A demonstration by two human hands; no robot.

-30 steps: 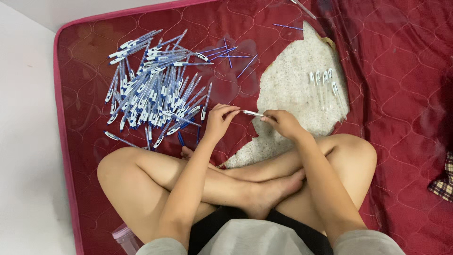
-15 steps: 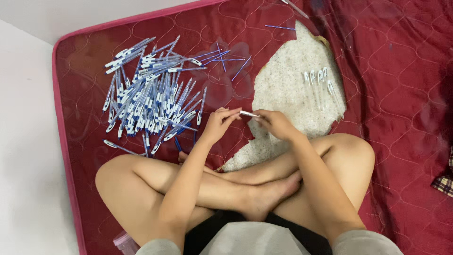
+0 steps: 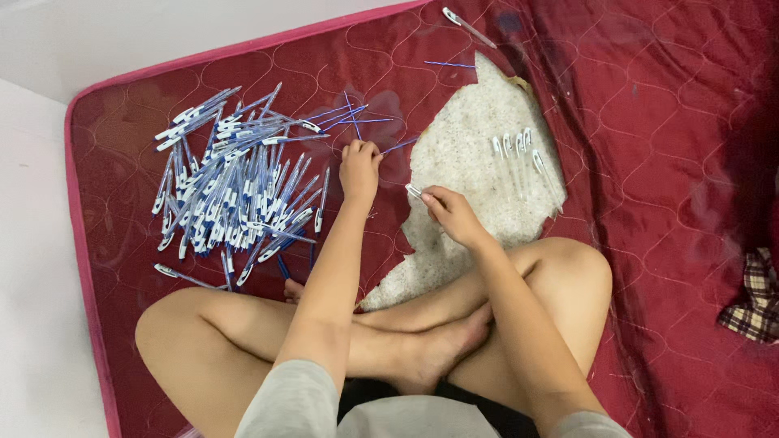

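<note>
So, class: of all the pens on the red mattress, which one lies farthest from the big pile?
The lone pen at the mattress's top edge, above the white cloth; the pile sits far left.

Seated person in short grey sleeves and dark shorts at lower frame, legs and feet bare.

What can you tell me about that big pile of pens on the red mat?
The pile of pens is a loose heap of many thin pens with clear plastic barrels and blue and white parts. They lie flat, crossing one another at all angles, on the quilted dark red mat. The left hand is just to its right, not touching it.
</note>
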